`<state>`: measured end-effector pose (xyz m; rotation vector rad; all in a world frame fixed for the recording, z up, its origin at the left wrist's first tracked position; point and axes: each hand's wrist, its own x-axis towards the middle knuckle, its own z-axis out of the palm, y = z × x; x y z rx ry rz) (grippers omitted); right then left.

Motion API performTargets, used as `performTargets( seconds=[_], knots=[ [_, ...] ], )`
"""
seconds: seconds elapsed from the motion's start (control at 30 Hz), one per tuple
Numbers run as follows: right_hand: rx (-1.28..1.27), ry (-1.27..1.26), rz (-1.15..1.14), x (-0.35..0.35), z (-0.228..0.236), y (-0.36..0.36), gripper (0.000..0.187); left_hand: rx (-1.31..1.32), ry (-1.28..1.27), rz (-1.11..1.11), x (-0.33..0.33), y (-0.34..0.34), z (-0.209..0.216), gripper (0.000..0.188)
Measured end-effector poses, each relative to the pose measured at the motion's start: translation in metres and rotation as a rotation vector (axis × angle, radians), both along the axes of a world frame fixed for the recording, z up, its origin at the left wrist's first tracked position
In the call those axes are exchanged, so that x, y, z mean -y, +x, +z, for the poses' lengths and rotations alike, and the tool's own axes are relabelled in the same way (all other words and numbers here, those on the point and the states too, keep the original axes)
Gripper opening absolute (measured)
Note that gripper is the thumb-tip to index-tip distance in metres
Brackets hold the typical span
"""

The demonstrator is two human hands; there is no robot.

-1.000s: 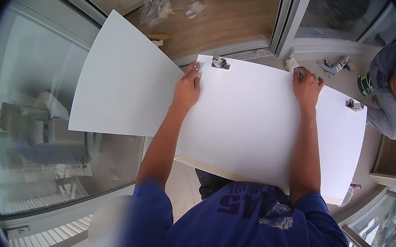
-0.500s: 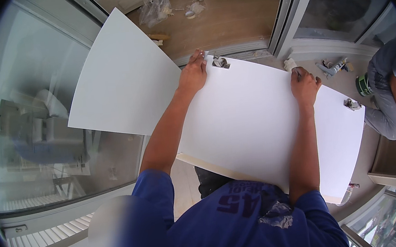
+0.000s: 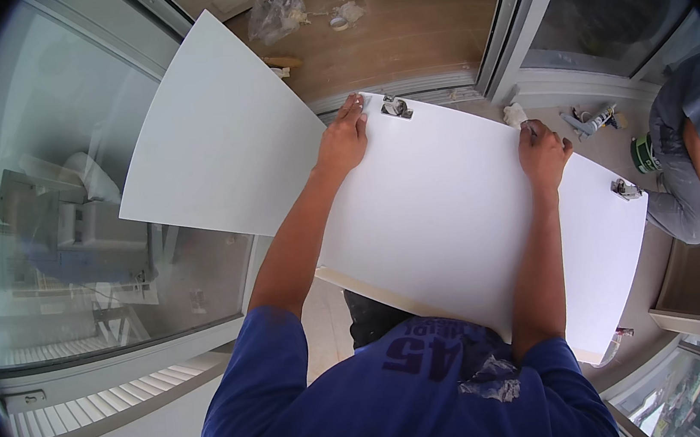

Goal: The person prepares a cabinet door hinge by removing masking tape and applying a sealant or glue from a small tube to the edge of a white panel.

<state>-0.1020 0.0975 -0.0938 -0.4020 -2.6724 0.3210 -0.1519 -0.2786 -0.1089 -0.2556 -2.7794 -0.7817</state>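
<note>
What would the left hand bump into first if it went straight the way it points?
The left hand would probably meet the door track, just beyond the white panel it touches, or pass above; depth is unclear.

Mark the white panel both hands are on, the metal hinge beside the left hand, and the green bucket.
White panel (image 3: 445, 216), head view: middle of its broad face.
Metal hinge (image 3: 396, 108), head view: its middle.
Green bucket (image 3: 642, 154), head view: visible side.
</note>
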Motion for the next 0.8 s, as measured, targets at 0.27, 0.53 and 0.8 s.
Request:
performTargets(
  seconds=[0.27,0.53,0.8],
  knots=[
    [-0.036,0.011,0.025,0.001,-0.004,0.001,0.023,-0.021,-0.037,-0.097,0.03,0.063,-0.003,0.039],
    [0.02,-0.014,-0.019,-0.012,-0.001,0.007,0.026,0.057,-0.096,0.031,0.045,0.23,-0.002,0.042],
    [0.007,-0.049,0.004,-0.006,-0.006,-0.006,0.029,-0.065,-0.091,-0.032,0.022,0.072,0.005,0.038]
  ],
)
